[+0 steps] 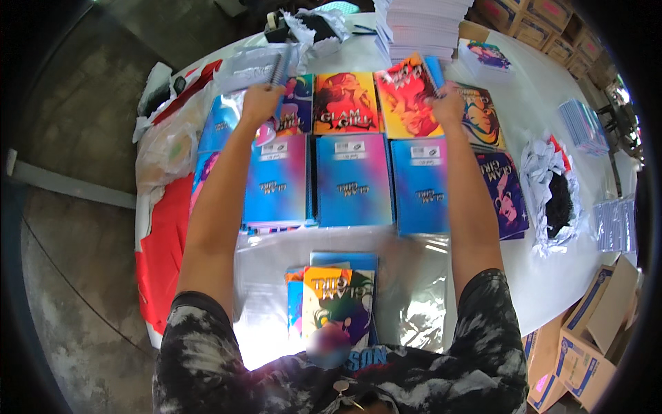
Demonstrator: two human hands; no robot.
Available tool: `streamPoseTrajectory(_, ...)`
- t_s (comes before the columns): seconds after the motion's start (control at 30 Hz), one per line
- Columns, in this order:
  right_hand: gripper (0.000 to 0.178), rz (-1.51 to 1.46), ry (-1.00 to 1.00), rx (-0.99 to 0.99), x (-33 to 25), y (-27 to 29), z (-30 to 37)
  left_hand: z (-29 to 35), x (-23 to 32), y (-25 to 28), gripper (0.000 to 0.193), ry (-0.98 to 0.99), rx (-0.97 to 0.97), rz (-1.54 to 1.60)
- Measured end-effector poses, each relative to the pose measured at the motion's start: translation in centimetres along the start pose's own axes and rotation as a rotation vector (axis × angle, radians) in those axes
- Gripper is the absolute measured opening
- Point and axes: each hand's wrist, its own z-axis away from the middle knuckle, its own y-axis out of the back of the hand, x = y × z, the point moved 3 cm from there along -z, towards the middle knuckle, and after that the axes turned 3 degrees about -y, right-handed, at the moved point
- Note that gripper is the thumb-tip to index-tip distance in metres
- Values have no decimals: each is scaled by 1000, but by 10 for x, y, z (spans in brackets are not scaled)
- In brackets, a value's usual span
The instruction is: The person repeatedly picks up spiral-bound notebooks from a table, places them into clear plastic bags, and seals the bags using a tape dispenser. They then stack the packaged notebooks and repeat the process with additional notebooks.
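Note:
My left hand [261, 105] is closed on a spiral notebook [280, 72], seen nearly edge-on with its coil showing. At the back right, my right hand [448, 105] grips the edge of a tilted red-and-yellow notebook [408, 96]; a blue cover shows behind it. Between the hands lies another red-and-yellow notebook [346, 103]. Three blue-and-pink notebooks, a left one [276, 186], a middle one [354, 193] and a right one [419, 193], form the nearer row. Close to my body sits a small pile topped by a yellow notebook [327, 297].
Tall stacks of paper [422, 31] stand at the far edge of the white table [552, 290]. Crumpled wrapping [545, 200] lies on the right, and red sheeting [165, 255] with clear plastic on the left. Cardboard boxes [586, 359] sit beside the table at the lower right.

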Motion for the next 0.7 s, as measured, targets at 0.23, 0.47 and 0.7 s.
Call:
streamPoseTrajectory(0.23,23,-412,521,381,-37,173,130,265,20,62,16,-356,304,409)
streamPoseTrajectory(0.47,37,-1840,80,-387,-53,207,288,424,-23,15,32,-806,-312,-354)
streamPoseTrajectory(0.7,24,-1269,-442,-857,5,92,456,411,40,170,22,-529,629,21)
